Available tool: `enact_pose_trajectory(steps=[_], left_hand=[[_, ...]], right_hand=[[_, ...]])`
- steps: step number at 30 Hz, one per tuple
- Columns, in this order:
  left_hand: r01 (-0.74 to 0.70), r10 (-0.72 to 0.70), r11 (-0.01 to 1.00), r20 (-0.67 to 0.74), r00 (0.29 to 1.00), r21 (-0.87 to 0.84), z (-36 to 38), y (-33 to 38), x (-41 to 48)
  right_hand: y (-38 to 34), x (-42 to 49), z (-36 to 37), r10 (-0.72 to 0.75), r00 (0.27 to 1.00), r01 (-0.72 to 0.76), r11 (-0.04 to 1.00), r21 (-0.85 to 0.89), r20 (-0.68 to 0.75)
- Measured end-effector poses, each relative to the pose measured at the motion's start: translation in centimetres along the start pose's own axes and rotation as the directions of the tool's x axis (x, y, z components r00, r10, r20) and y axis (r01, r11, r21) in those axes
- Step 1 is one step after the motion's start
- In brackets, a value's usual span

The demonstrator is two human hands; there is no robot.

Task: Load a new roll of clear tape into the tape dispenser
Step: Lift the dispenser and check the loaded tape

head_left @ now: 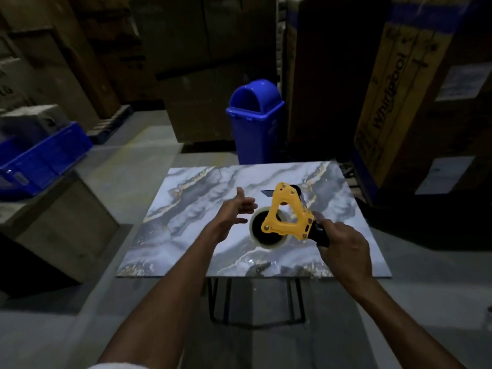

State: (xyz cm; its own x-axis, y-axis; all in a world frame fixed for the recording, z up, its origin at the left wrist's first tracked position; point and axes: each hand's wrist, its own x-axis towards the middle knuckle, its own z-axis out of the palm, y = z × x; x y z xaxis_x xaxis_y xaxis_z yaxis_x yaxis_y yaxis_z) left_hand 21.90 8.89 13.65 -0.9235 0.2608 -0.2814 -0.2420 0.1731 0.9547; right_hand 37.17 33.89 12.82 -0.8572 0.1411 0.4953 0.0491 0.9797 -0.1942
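Gripping the tape dispenser (286, 214) handle — right hand (343, 243); left hand (235, 209) fingers spread beside the tape roll (267, 237).

Hidden or blurred
Cannot see most of the black handle (320, 233) inside the right grip (346, 246), nor part of the tape roll (268, 242) behind the yellow frame (287, 209); cannot read the blurred labels (464, 81).

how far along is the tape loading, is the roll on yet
Done: the clear tape roll looks seated on the hub of the yellow plastic tape dispenser. In hand: the right hand grips its black handle; the left hand is open beside the roll. Left: threading the tape forward; cannot tell if started.
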Motion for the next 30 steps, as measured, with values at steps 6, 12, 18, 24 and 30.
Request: enact_pose_trajectory(steps=[6,12,18,24,30], left_hand=[[-0.241,0.245,0.969,0.079,0.966,-0.054,0.2,1.9,-0.2],[-0.313,0.337,0.920,0.070,0.939,-0.235,-0.8,1.8,2.8],[-0.287,0.346,0.880,0.096,0.933,-0.377,-2.8,2.5,6.9],[-0.287,0.394,0.867,0.208,0.895,-0.407,-5.6,4.8,10.9],[-0.288,0.457,0.846,0.332,0.825,-0.448,-8.5,8.5,14.1]], right_hand=[[1.4,3.5,0.3,-0.168,0.981,0.161,0.984,-0.073,-0.100],[0.6,6.8,0.8,-0.260,0.957,0.243,0.961,-0.134,-0.131],[-1.1,11.9,0.9,-0.312,0.946,0.322,0.935,-0.152,0.085],[-3.6,17.7,0.2,-0.059,0.844,0.137,0.985,-0.107,0.534],[-3.8,22.4,0.1,-0.146,0.429,-0.535,0.754,0.381,0.891]])
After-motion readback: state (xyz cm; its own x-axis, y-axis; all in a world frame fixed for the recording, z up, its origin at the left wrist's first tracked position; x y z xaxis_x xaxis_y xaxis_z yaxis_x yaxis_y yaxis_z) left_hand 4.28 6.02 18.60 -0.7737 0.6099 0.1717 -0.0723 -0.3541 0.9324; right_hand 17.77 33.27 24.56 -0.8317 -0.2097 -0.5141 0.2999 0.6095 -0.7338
